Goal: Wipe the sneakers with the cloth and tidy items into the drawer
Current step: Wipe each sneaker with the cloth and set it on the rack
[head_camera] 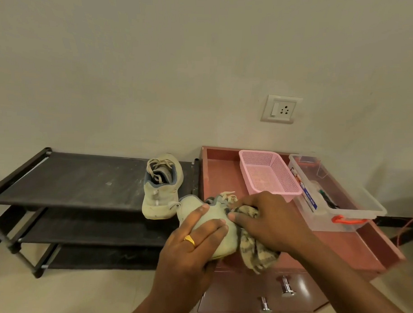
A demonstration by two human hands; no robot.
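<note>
My left hand (193,245) grips a pale sneaker (212,217) from its side, holding it above the front left of the reddish-brown drawer unit's top (223,175). My right hand (269,219) presses a mottled beige cloth (256,251) against the sneaker's upper; the cloth hangs down below the hand. The second pale sneaker (162,187) stands on the right end of the black shoe rack's top shelf (83,177), heel toward me. The drawer fronts with metal handles (286,286) are closed.
A pink mesh basket (268,175) and a clear lidless storage box (335,196) with an orange latch and small items inside stand on the drawer unit's top. A wall socket (281,109) is above. The rack has lower shelves (93,232).
</note>
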